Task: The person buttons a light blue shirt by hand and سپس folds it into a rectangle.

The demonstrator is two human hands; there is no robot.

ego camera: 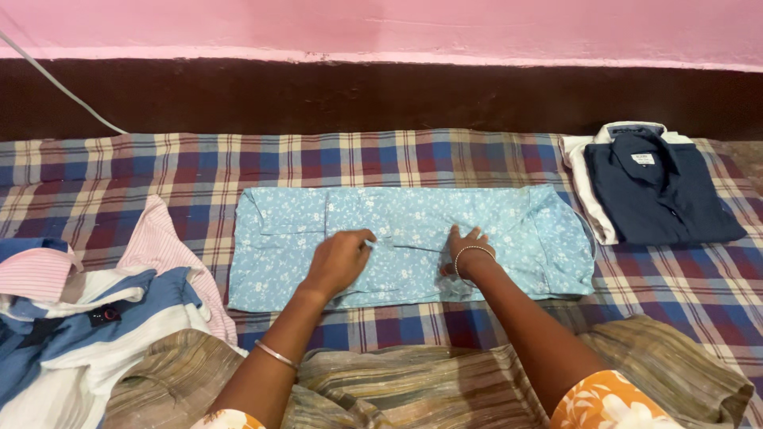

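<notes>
A light blue floral shirt (517, 230) lies folded into a long strip on a plaid blanket (159, 167). My left hand (342, 258) rests on the middle of the strip with fingers curled, pinching the fabric. My right hand (469, 250), with a bangle at the wrist, presses flat on the cloth just right of the middle, fingers spread. Both forearms reach forward from the bottom of the view.
A folded dark navy shirt (660, 187) sits on a white garment at the right. A loose heap of blue, white and pink striped clothes (79, 318) lies at the left. A brown striped cloth (413, 385) covers my lap. A dark wall base runs behind.
</notes>
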